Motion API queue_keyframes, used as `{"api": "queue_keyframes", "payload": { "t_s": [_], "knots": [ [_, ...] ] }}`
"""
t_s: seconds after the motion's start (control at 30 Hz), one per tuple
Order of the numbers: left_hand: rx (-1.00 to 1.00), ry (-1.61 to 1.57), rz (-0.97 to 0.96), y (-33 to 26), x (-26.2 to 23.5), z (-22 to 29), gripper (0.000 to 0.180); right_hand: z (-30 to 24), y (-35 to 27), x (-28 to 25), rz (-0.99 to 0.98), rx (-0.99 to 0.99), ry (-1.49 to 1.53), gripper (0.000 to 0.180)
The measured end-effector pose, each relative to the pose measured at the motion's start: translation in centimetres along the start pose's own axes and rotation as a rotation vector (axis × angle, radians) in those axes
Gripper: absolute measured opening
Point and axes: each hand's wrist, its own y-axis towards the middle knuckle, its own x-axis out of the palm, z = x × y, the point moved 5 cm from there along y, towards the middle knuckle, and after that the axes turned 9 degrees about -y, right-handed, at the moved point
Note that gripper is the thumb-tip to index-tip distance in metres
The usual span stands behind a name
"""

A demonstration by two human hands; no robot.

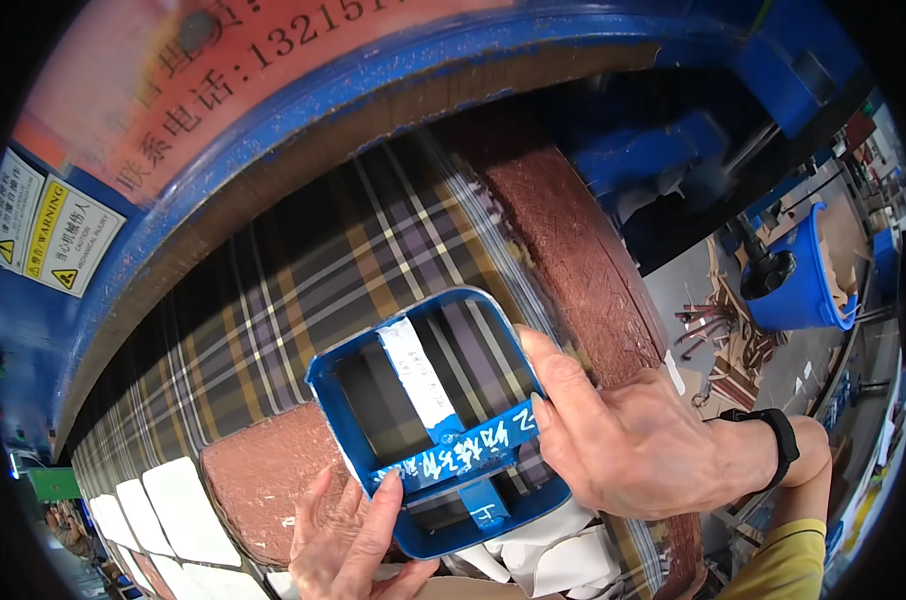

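Because its walls are thin and its middle is open, the blue cutting die (449, 434) gives a person little to hold but its rim and crossbars, which probably explains where the hands are. The right hand (633, 440) is clamped on the right wall, one finger laid along the outside and what looks like the thumb at the end of the long crossbar, a grip that would carry most of the weight; its remaining fingers are hidden. The left hand (343, 550) has its fingers spread apart, one fingertip against the lower-left wall and the thumb near the bottom corner, more likely steadying than lifting, though I cannot tell how hard it presses. Between the hands, the die sits over the near part of the plaid fabric (273, 320), seemingly raised and slightly turned; whether any edge touches the cloth is unclear. Its openings leave the stripes visible, useful for judging alignment. Beneath the cloth, a reddish-brown cutting board (273, 480) shows at either side, presumably as a firm backing. White panels (183, 510) lie close together at lower left, perhaps to keep them sorted, while crumpled white pieces (563, 560) sit just below the die. The blue press beam (393, 85) spans the far side, apart from both hands
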Motion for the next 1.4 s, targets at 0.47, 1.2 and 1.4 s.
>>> {"api": "queue_keyframes", "payload": {
  "t_s": [0.47, 1.2, 1.4],
  "knots": [
    [0.034, 0.029, -0.016, -0.5, 0.5, -0.2, 0.077, -0.4, -0.4, -0.4, 0.195, -0.032, -0.022, 0.064],
    [-0.070, 0.049, -0.002, -0.6, 0.9, -1.0, 0.075, 0.1, 0.2, -0.4, 0.091, 0.015, 0.073, 0.065],
    [-0.022, -0.012, 0.016, -0.4, 0.4, -0.4, 0.079, 0.0, 0.0, -0.2, 0.090, -0.004, 0.045, 0.066]
  ]
}}
